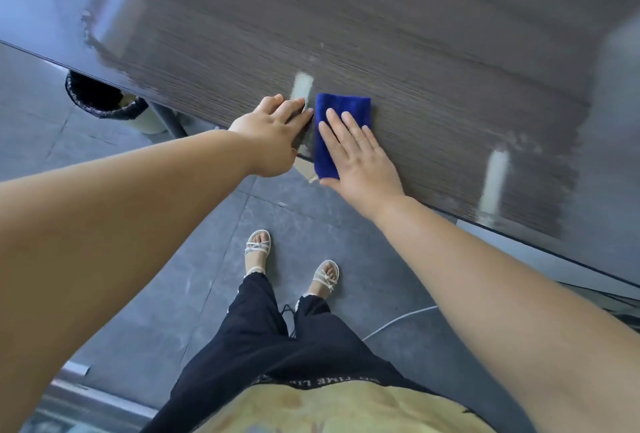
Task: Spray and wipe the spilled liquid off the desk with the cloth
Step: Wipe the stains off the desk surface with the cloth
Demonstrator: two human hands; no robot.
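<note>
A folded blue cloth lies on the dark wood-grain desk close to its near edge. My right hand presses flat on the cloth with straight fingers. My left hand rests on the desk edge just left of the cloth, fingers stretched out; something pale shows at its fingertips, too blurred to name. No spray bottle is in view. The desk shines with glare, and I cannot make out any liquid on it.
A black-lined bin stands on the grey tiled floor under the desk's left end. A white cable runs across the floor to my right. My feet in sandals stand just short of the desk edge.
</note>
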